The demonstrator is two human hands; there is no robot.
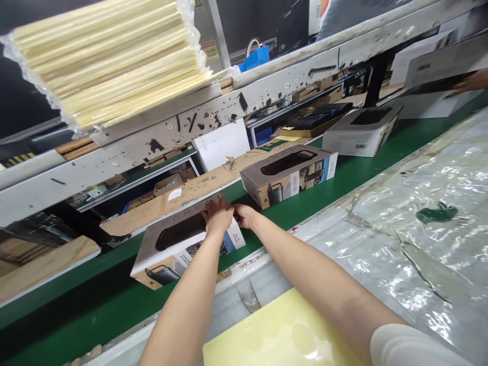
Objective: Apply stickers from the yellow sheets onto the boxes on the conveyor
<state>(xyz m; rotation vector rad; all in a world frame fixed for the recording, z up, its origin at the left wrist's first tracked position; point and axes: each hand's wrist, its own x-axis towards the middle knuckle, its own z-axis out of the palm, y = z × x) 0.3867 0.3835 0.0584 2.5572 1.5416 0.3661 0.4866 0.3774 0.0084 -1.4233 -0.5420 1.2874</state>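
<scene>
A printed product box [171, 249] with a dark window on top lies on the green conveyor belt [343, 173] right in front of me. My left hand [218, 213] rests flat on the box's top right end, fingers stretched out. My right hand [244, 215] is curled against the same end of the box, beside the left hand, gripping its edge. A second box of the same kind [290, 175] sits on the belt further right, and a third [360, 129] beyond it.
A bag of pale yellow sheets [110, 61] lies on the white upper shelf [267, 86]. Cardboard strips and parts fill the shelf behind the belt. Crinkled plastic film [427, 203] covers the near table, with a yellow sheet [282, 335] near me. Another person's hand [473, 81] holds a box at far right.
</scene>
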